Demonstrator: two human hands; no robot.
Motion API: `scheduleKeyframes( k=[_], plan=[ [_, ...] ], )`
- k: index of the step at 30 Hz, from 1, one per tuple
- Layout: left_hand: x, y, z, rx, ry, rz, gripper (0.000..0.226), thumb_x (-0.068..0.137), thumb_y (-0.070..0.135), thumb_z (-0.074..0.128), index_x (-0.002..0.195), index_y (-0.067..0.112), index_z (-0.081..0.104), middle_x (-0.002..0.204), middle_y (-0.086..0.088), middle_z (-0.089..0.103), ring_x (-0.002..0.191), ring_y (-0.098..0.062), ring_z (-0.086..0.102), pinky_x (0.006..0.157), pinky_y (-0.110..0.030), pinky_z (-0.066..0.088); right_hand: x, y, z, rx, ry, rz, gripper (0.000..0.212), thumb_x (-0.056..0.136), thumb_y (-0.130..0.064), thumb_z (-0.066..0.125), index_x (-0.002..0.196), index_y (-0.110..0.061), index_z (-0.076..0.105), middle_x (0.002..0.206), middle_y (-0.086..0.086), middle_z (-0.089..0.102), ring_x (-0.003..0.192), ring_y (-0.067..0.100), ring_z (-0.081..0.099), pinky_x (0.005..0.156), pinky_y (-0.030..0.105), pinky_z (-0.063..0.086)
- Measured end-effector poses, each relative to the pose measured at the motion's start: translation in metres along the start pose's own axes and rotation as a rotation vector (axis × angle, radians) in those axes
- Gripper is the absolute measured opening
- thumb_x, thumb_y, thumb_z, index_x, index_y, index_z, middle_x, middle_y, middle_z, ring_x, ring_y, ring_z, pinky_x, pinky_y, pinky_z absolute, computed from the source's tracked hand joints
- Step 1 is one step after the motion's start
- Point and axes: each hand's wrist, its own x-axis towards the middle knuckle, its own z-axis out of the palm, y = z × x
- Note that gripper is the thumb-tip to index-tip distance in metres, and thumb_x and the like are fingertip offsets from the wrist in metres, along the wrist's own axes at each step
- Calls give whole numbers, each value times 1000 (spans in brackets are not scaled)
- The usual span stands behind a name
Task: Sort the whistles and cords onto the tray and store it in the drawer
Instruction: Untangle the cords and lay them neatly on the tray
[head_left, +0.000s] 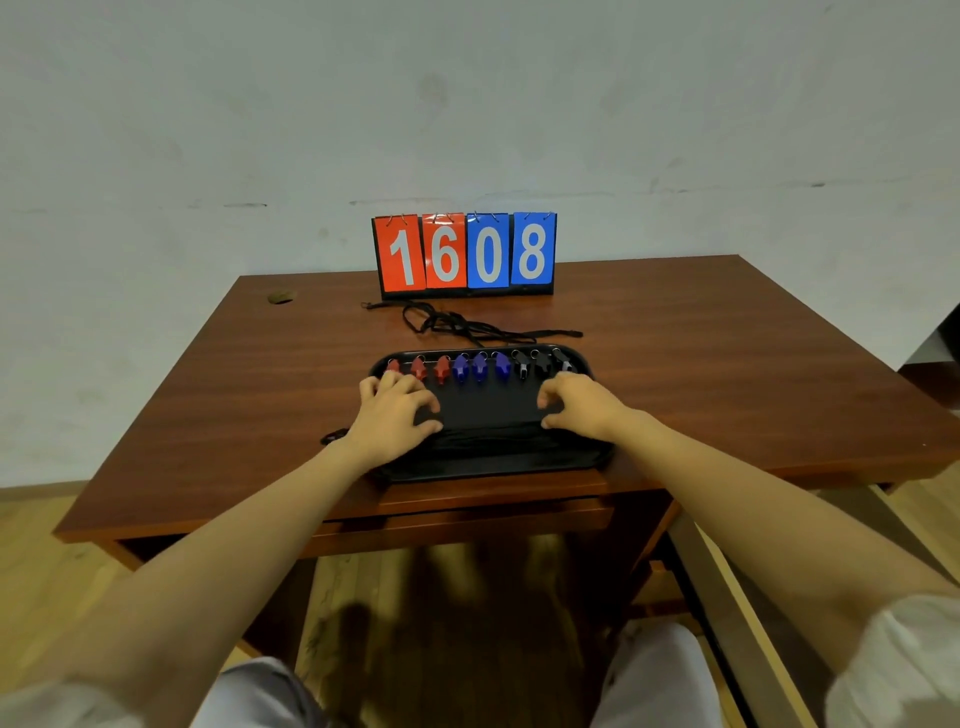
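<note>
Got both arms reaching out ahead, left arm (234, 530) and right arm (753, 493) bare. Left hand (392, 415) and right hand (584, 408) are palm-down, well apart, fingers (415, 397) bent, tips down. Can't tell if they're pinching anything.

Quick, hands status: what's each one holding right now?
Left hand: fingers curled over the tray, grip cannot be told.
Right hand: same, cannot be told.

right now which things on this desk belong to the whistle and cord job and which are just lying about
Job: tray, red whistles, blue whistles and black whistles in it, loose cords behind it, drawer under the desk.
Lying about: scoreboard reading 1608, small brown thing at the desk's far left corner.
</note>
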Motion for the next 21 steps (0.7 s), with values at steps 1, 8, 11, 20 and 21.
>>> scheduleKeyframes(
  k=[1,8,11,20,21],
  plan=[
    [10,2,-3,4,9,-6,30,89,45,56,112,28,62,124,4,50,125,-20,33,103,-39,18,8,-6,-4,13,12,-13,26,86,-21,68,109,-12,60,115,8,54,104,26,56,91,37,47],
    [97,-11,-27,64,29,-145,34,92,34,50,124,22,56,131,-5,49,126,-26,37,105,-42,25,97,-39,-43,62,105,-45,37,92,-20,59,128,-12,52,128,8,58,113,23,57,97,35,48],
    [133,-33,-31,14,13,-196,34,93,28,51,125,18,56,131,-8,49,125,-27,40,105,-43,31,146,-44,-52,50,114,-35,39,94,-20,55,132,-12,49,133,8,54,119,24,53,100,35,46],
    [215,-90,21,-160,-195,-201,50,91,12,47,141,16,41,145,-10,38,131,-32,37,106,-49,38,269,-36,-20,6,63,51,34,96,-22,51,125,-5,53,126,14,57,113,30,54,91,37,46],
    [223,-93,27,-166,-213,-189,53,92,11,44,144,16,36,148,-10,34,133,-33,34,108,-50,36,279,-35,-14,1,59,61,33,96,-24,51,123,-5,54,124,15,57,111,30,54,89,38,46]
  ],
)
